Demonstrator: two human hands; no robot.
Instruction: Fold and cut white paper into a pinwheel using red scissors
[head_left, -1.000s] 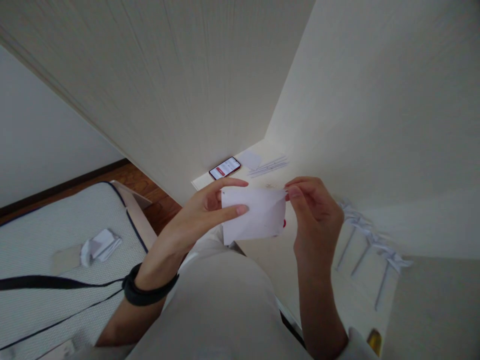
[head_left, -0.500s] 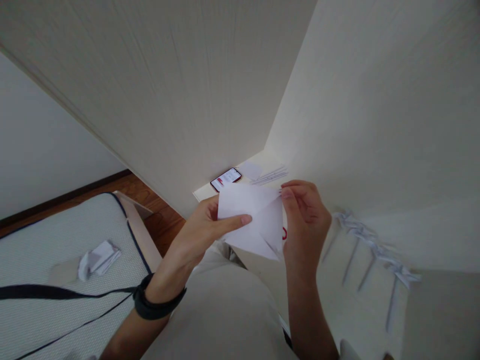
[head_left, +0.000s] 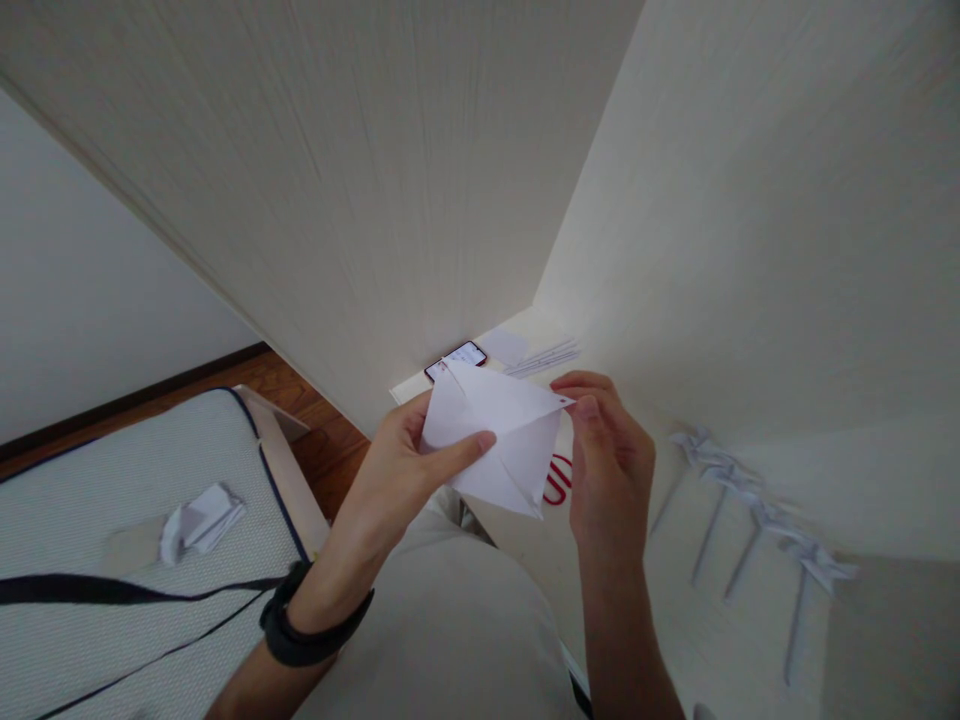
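Note:
A white sheet of paper (head_left: 499, 425), cut and creased along its diagonals, is held up in front of me. My left hand (head_left: 427, 450) grips its left side, thumb on top and fingers underneath. At the right corner, which carries a small red dot, my right hand (head_left: 611, 440) pinches the paper between thumb and fingers. Below the right hand, red scissors handles (head_left: 556, 482) show on the white surface; their blades are hidden. Behind the paper lies a lit phone (head_left: 456, 360), partly covered by it.
Thin white sticks (head_left: 546, 358) and a paper square (head_left: 504, 347) lie near the corner. At right, several finished paper pinwheels (head_left: 761, 515) on sticks lean in a row. Left, crumpled paper (head_left: 204, 520) rests on a mattress (head_left: 135, 460). A black strap (head_left: 135, 588) crosses there.
The paper has tilted and shifted slightly left, and its right corner now shows the red dot. More of the red scissors handles is visible. Both hands keep their hold.

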